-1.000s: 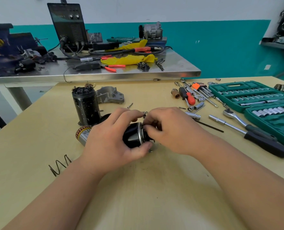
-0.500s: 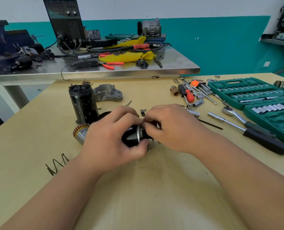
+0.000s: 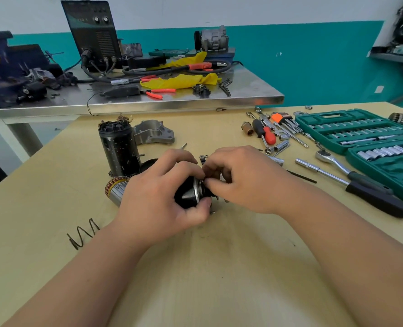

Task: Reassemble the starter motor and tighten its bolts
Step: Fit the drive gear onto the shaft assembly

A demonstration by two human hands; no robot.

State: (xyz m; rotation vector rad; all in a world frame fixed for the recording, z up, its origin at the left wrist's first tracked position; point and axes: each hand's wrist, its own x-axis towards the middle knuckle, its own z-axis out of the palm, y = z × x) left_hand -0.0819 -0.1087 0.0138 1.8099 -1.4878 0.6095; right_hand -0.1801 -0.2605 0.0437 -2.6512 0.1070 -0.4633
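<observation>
A black rounded starter part with a silver ring [image 3: 188, 192] lies on its side on the wooden table [image 3: 219, 267]. My left hand [image 3: 158, 197] grips it from the left. At the part's right end my right hand [image 3: 240, 178] pinches a small piece that its fingers hide. Behind my left hand a copper-wound armature [image 3: 114, 188] lies on the table. The black motor housing [image 3: 119, 148] stands upright at the back left, and a grey cast end bracket [image 3: 154, 133] lies beside it.
A loose wire spring [image 3: 83, 232] lies at the left. To the right are a ratchet with a black handle [image 3: 360, 182], loose sockets, a red-handled screwdriver [image 3: 265, 134] and an open green socket case [image 3: 370, 138]. A steel bench [image 3: 148, 100] with a welder stands behind.
Both hands stay on the black part; my right fingers have shifted slightly at its right end. The camera view has shifted a little.
</observation>
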